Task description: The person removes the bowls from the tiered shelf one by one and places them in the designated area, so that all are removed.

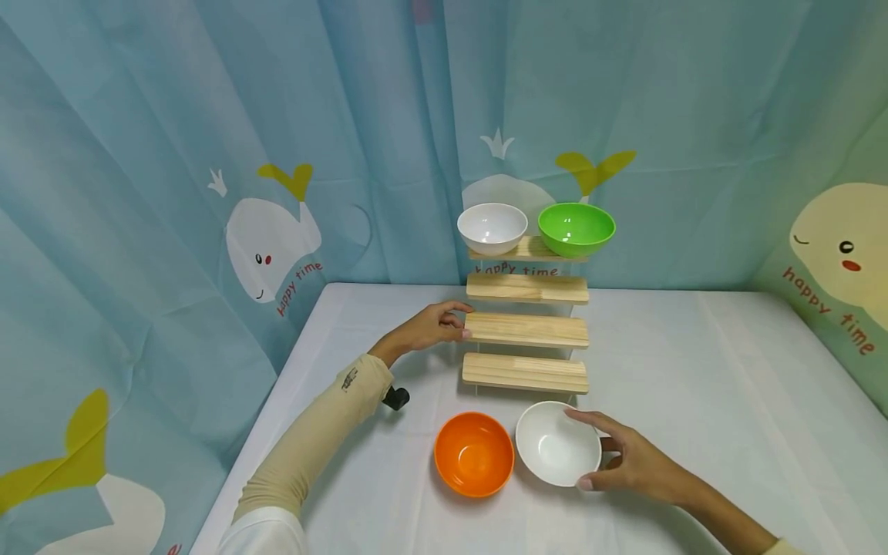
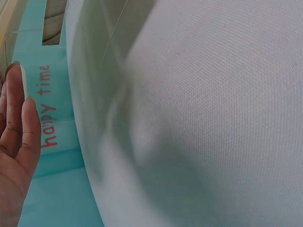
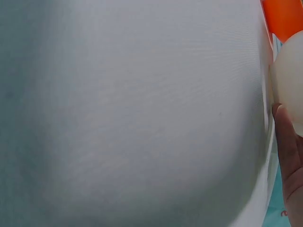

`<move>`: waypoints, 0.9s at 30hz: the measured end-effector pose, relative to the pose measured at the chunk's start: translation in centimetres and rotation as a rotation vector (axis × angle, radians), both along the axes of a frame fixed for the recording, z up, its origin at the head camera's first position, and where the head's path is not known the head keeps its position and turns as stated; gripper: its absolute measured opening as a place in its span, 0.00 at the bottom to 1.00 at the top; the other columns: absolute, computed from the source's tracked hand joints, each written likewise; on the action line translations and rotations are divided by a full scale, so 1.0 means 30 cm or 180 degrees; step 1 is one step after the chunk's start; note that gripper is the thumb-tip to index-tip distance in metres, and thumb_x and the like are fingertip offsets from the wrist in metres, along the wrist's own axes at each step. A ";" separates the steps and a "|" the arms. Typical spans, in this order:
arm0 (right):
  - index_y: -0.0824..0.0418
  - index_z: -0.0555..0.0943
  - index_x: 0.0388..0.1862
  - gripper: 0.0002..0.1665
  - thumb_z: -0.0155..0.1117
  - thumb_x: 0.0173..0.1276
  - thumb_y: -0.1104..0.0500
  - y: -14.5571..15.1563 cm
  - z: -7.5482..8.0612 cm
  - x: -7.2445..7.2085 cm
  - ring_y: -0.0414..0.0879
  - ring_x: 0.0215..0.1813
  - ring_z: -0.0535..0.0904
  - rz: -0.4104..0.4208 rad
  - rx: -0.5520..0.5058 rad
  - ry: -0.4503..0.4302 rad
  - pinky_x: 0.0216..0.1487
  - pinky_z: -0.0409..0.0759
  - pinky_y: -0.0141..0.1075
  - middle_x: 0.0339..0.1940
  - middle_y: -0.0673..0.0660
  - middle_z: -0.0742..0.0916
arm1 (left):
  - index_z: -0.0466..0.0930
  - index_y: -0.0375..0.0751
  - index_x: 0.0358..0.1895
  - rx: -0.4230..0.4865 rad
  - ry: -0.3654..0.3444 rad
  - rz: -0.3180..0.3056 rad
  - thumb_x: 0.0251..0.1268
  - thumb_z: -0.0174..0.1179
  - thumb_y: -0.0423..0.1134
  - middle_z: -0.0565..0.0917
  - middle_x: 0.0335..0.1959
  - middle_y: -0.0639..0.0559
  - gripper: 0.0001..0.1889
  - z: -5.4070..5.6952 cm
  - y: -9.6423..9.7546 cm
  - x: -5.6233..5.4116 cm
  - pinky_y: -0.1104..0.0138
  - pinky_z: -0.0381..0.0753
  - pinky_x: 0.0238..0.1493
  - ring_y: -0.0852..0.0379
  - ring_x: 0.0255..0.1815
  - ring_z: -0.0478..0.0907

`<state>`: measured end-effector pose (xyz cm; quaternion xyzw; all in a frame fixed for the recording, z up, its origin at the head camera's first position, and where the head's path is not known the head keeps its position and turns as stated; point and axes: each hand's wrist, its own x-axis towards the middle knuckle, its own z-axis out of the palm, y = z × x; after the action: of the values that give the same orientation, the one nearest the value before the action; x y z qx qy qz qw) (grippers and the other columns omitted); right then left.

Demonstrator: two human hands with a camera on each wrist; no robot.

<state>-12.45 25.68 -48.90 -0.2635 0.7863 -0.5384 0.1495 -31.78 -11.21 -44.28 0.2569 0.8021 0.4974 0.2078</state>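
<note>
On the right, my right hand (image 1: 634,460) grips a white bowl (image 1: 555,443), thumb and forefinger spread across its near right side and rim. An orange bowl (image 1: 474,455) stands upright just left of it. My left hand (image 1: 432,327) holds the left end of a stepped wooden display stand (image 1: 527,329), thumb and forefinger at the third board from the top. A second white bowl (image 1: 491,229) and a green bowl (image 1: 576,229) sit side by side on its top board. In the right wrist view, fingers (image 3: 287,142) lie against the white bowl's outside.
A white cloth (image 1: 694,385) covers the table. Blue curtains (image 1: 388,154) with printed whales hang behind and at both sides. The stand's lower boards (image 1: 525,373) hold no bowls. A small black object (image 1: 396,398) shows by the left wrist.
</note>
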 end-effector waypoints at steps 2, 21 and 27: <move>0.60 0.64 0.77 0.52 0.79 0.56 0.63 0.003 -0.005 0.001 0.34 0.53 0.81 -0.0001 0.0023 0.0082 0.39 0.87 0.40 0.69 0.76 0.65 | 0.68 0.43 0.72 -0.0028 0.0017 0.0003 0.71 0.63 0.41 0.86 0.44 0.43 0.29 0.001 -0.001 0.000 0.57 0.81 0.54 0.38 0.50 0.82; 0.59 0.58 0.80 0.53 0.76 0.59 0.66 0.028 -0.005 0.020 0.38 0.54 0.83 0.0165 -0.0011 -0.0137 0.40 0.88 0.43 0.64 0.42 0.73 | 0.67 0.40 0.72 0.0050 -0.0058 -0.0025 0.71 0.64 0.39 0.86 0.45 0.41 0.29 -0.005 0.002 -0.004 0.44 0.77 0.61 0.32 0.54 0.80; 0.59 0.59 0.79 0.52 0.75 0.60 0.65 0.031 0.002 0.025 0.37 0.54 0.83 0.0197 0.0023 -0.0174 0.41 0.88 0.42 0.64 0.33 0.73 | 0.67 0.40 0.72 0.0048 -0.0067 -0.0030 0.71 0.63 0.39 0.86 0.45 0.42 0.29 -0.006 0.001 -0.006 0.45 0.77 0.61 0.36 0.52 0.82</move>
<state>-11.72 26.61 -48.83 -0.2723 0.7753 -0.5377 0.1885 -31.98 -11.19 -44.45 0.2569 0.7950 0.5051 0.2167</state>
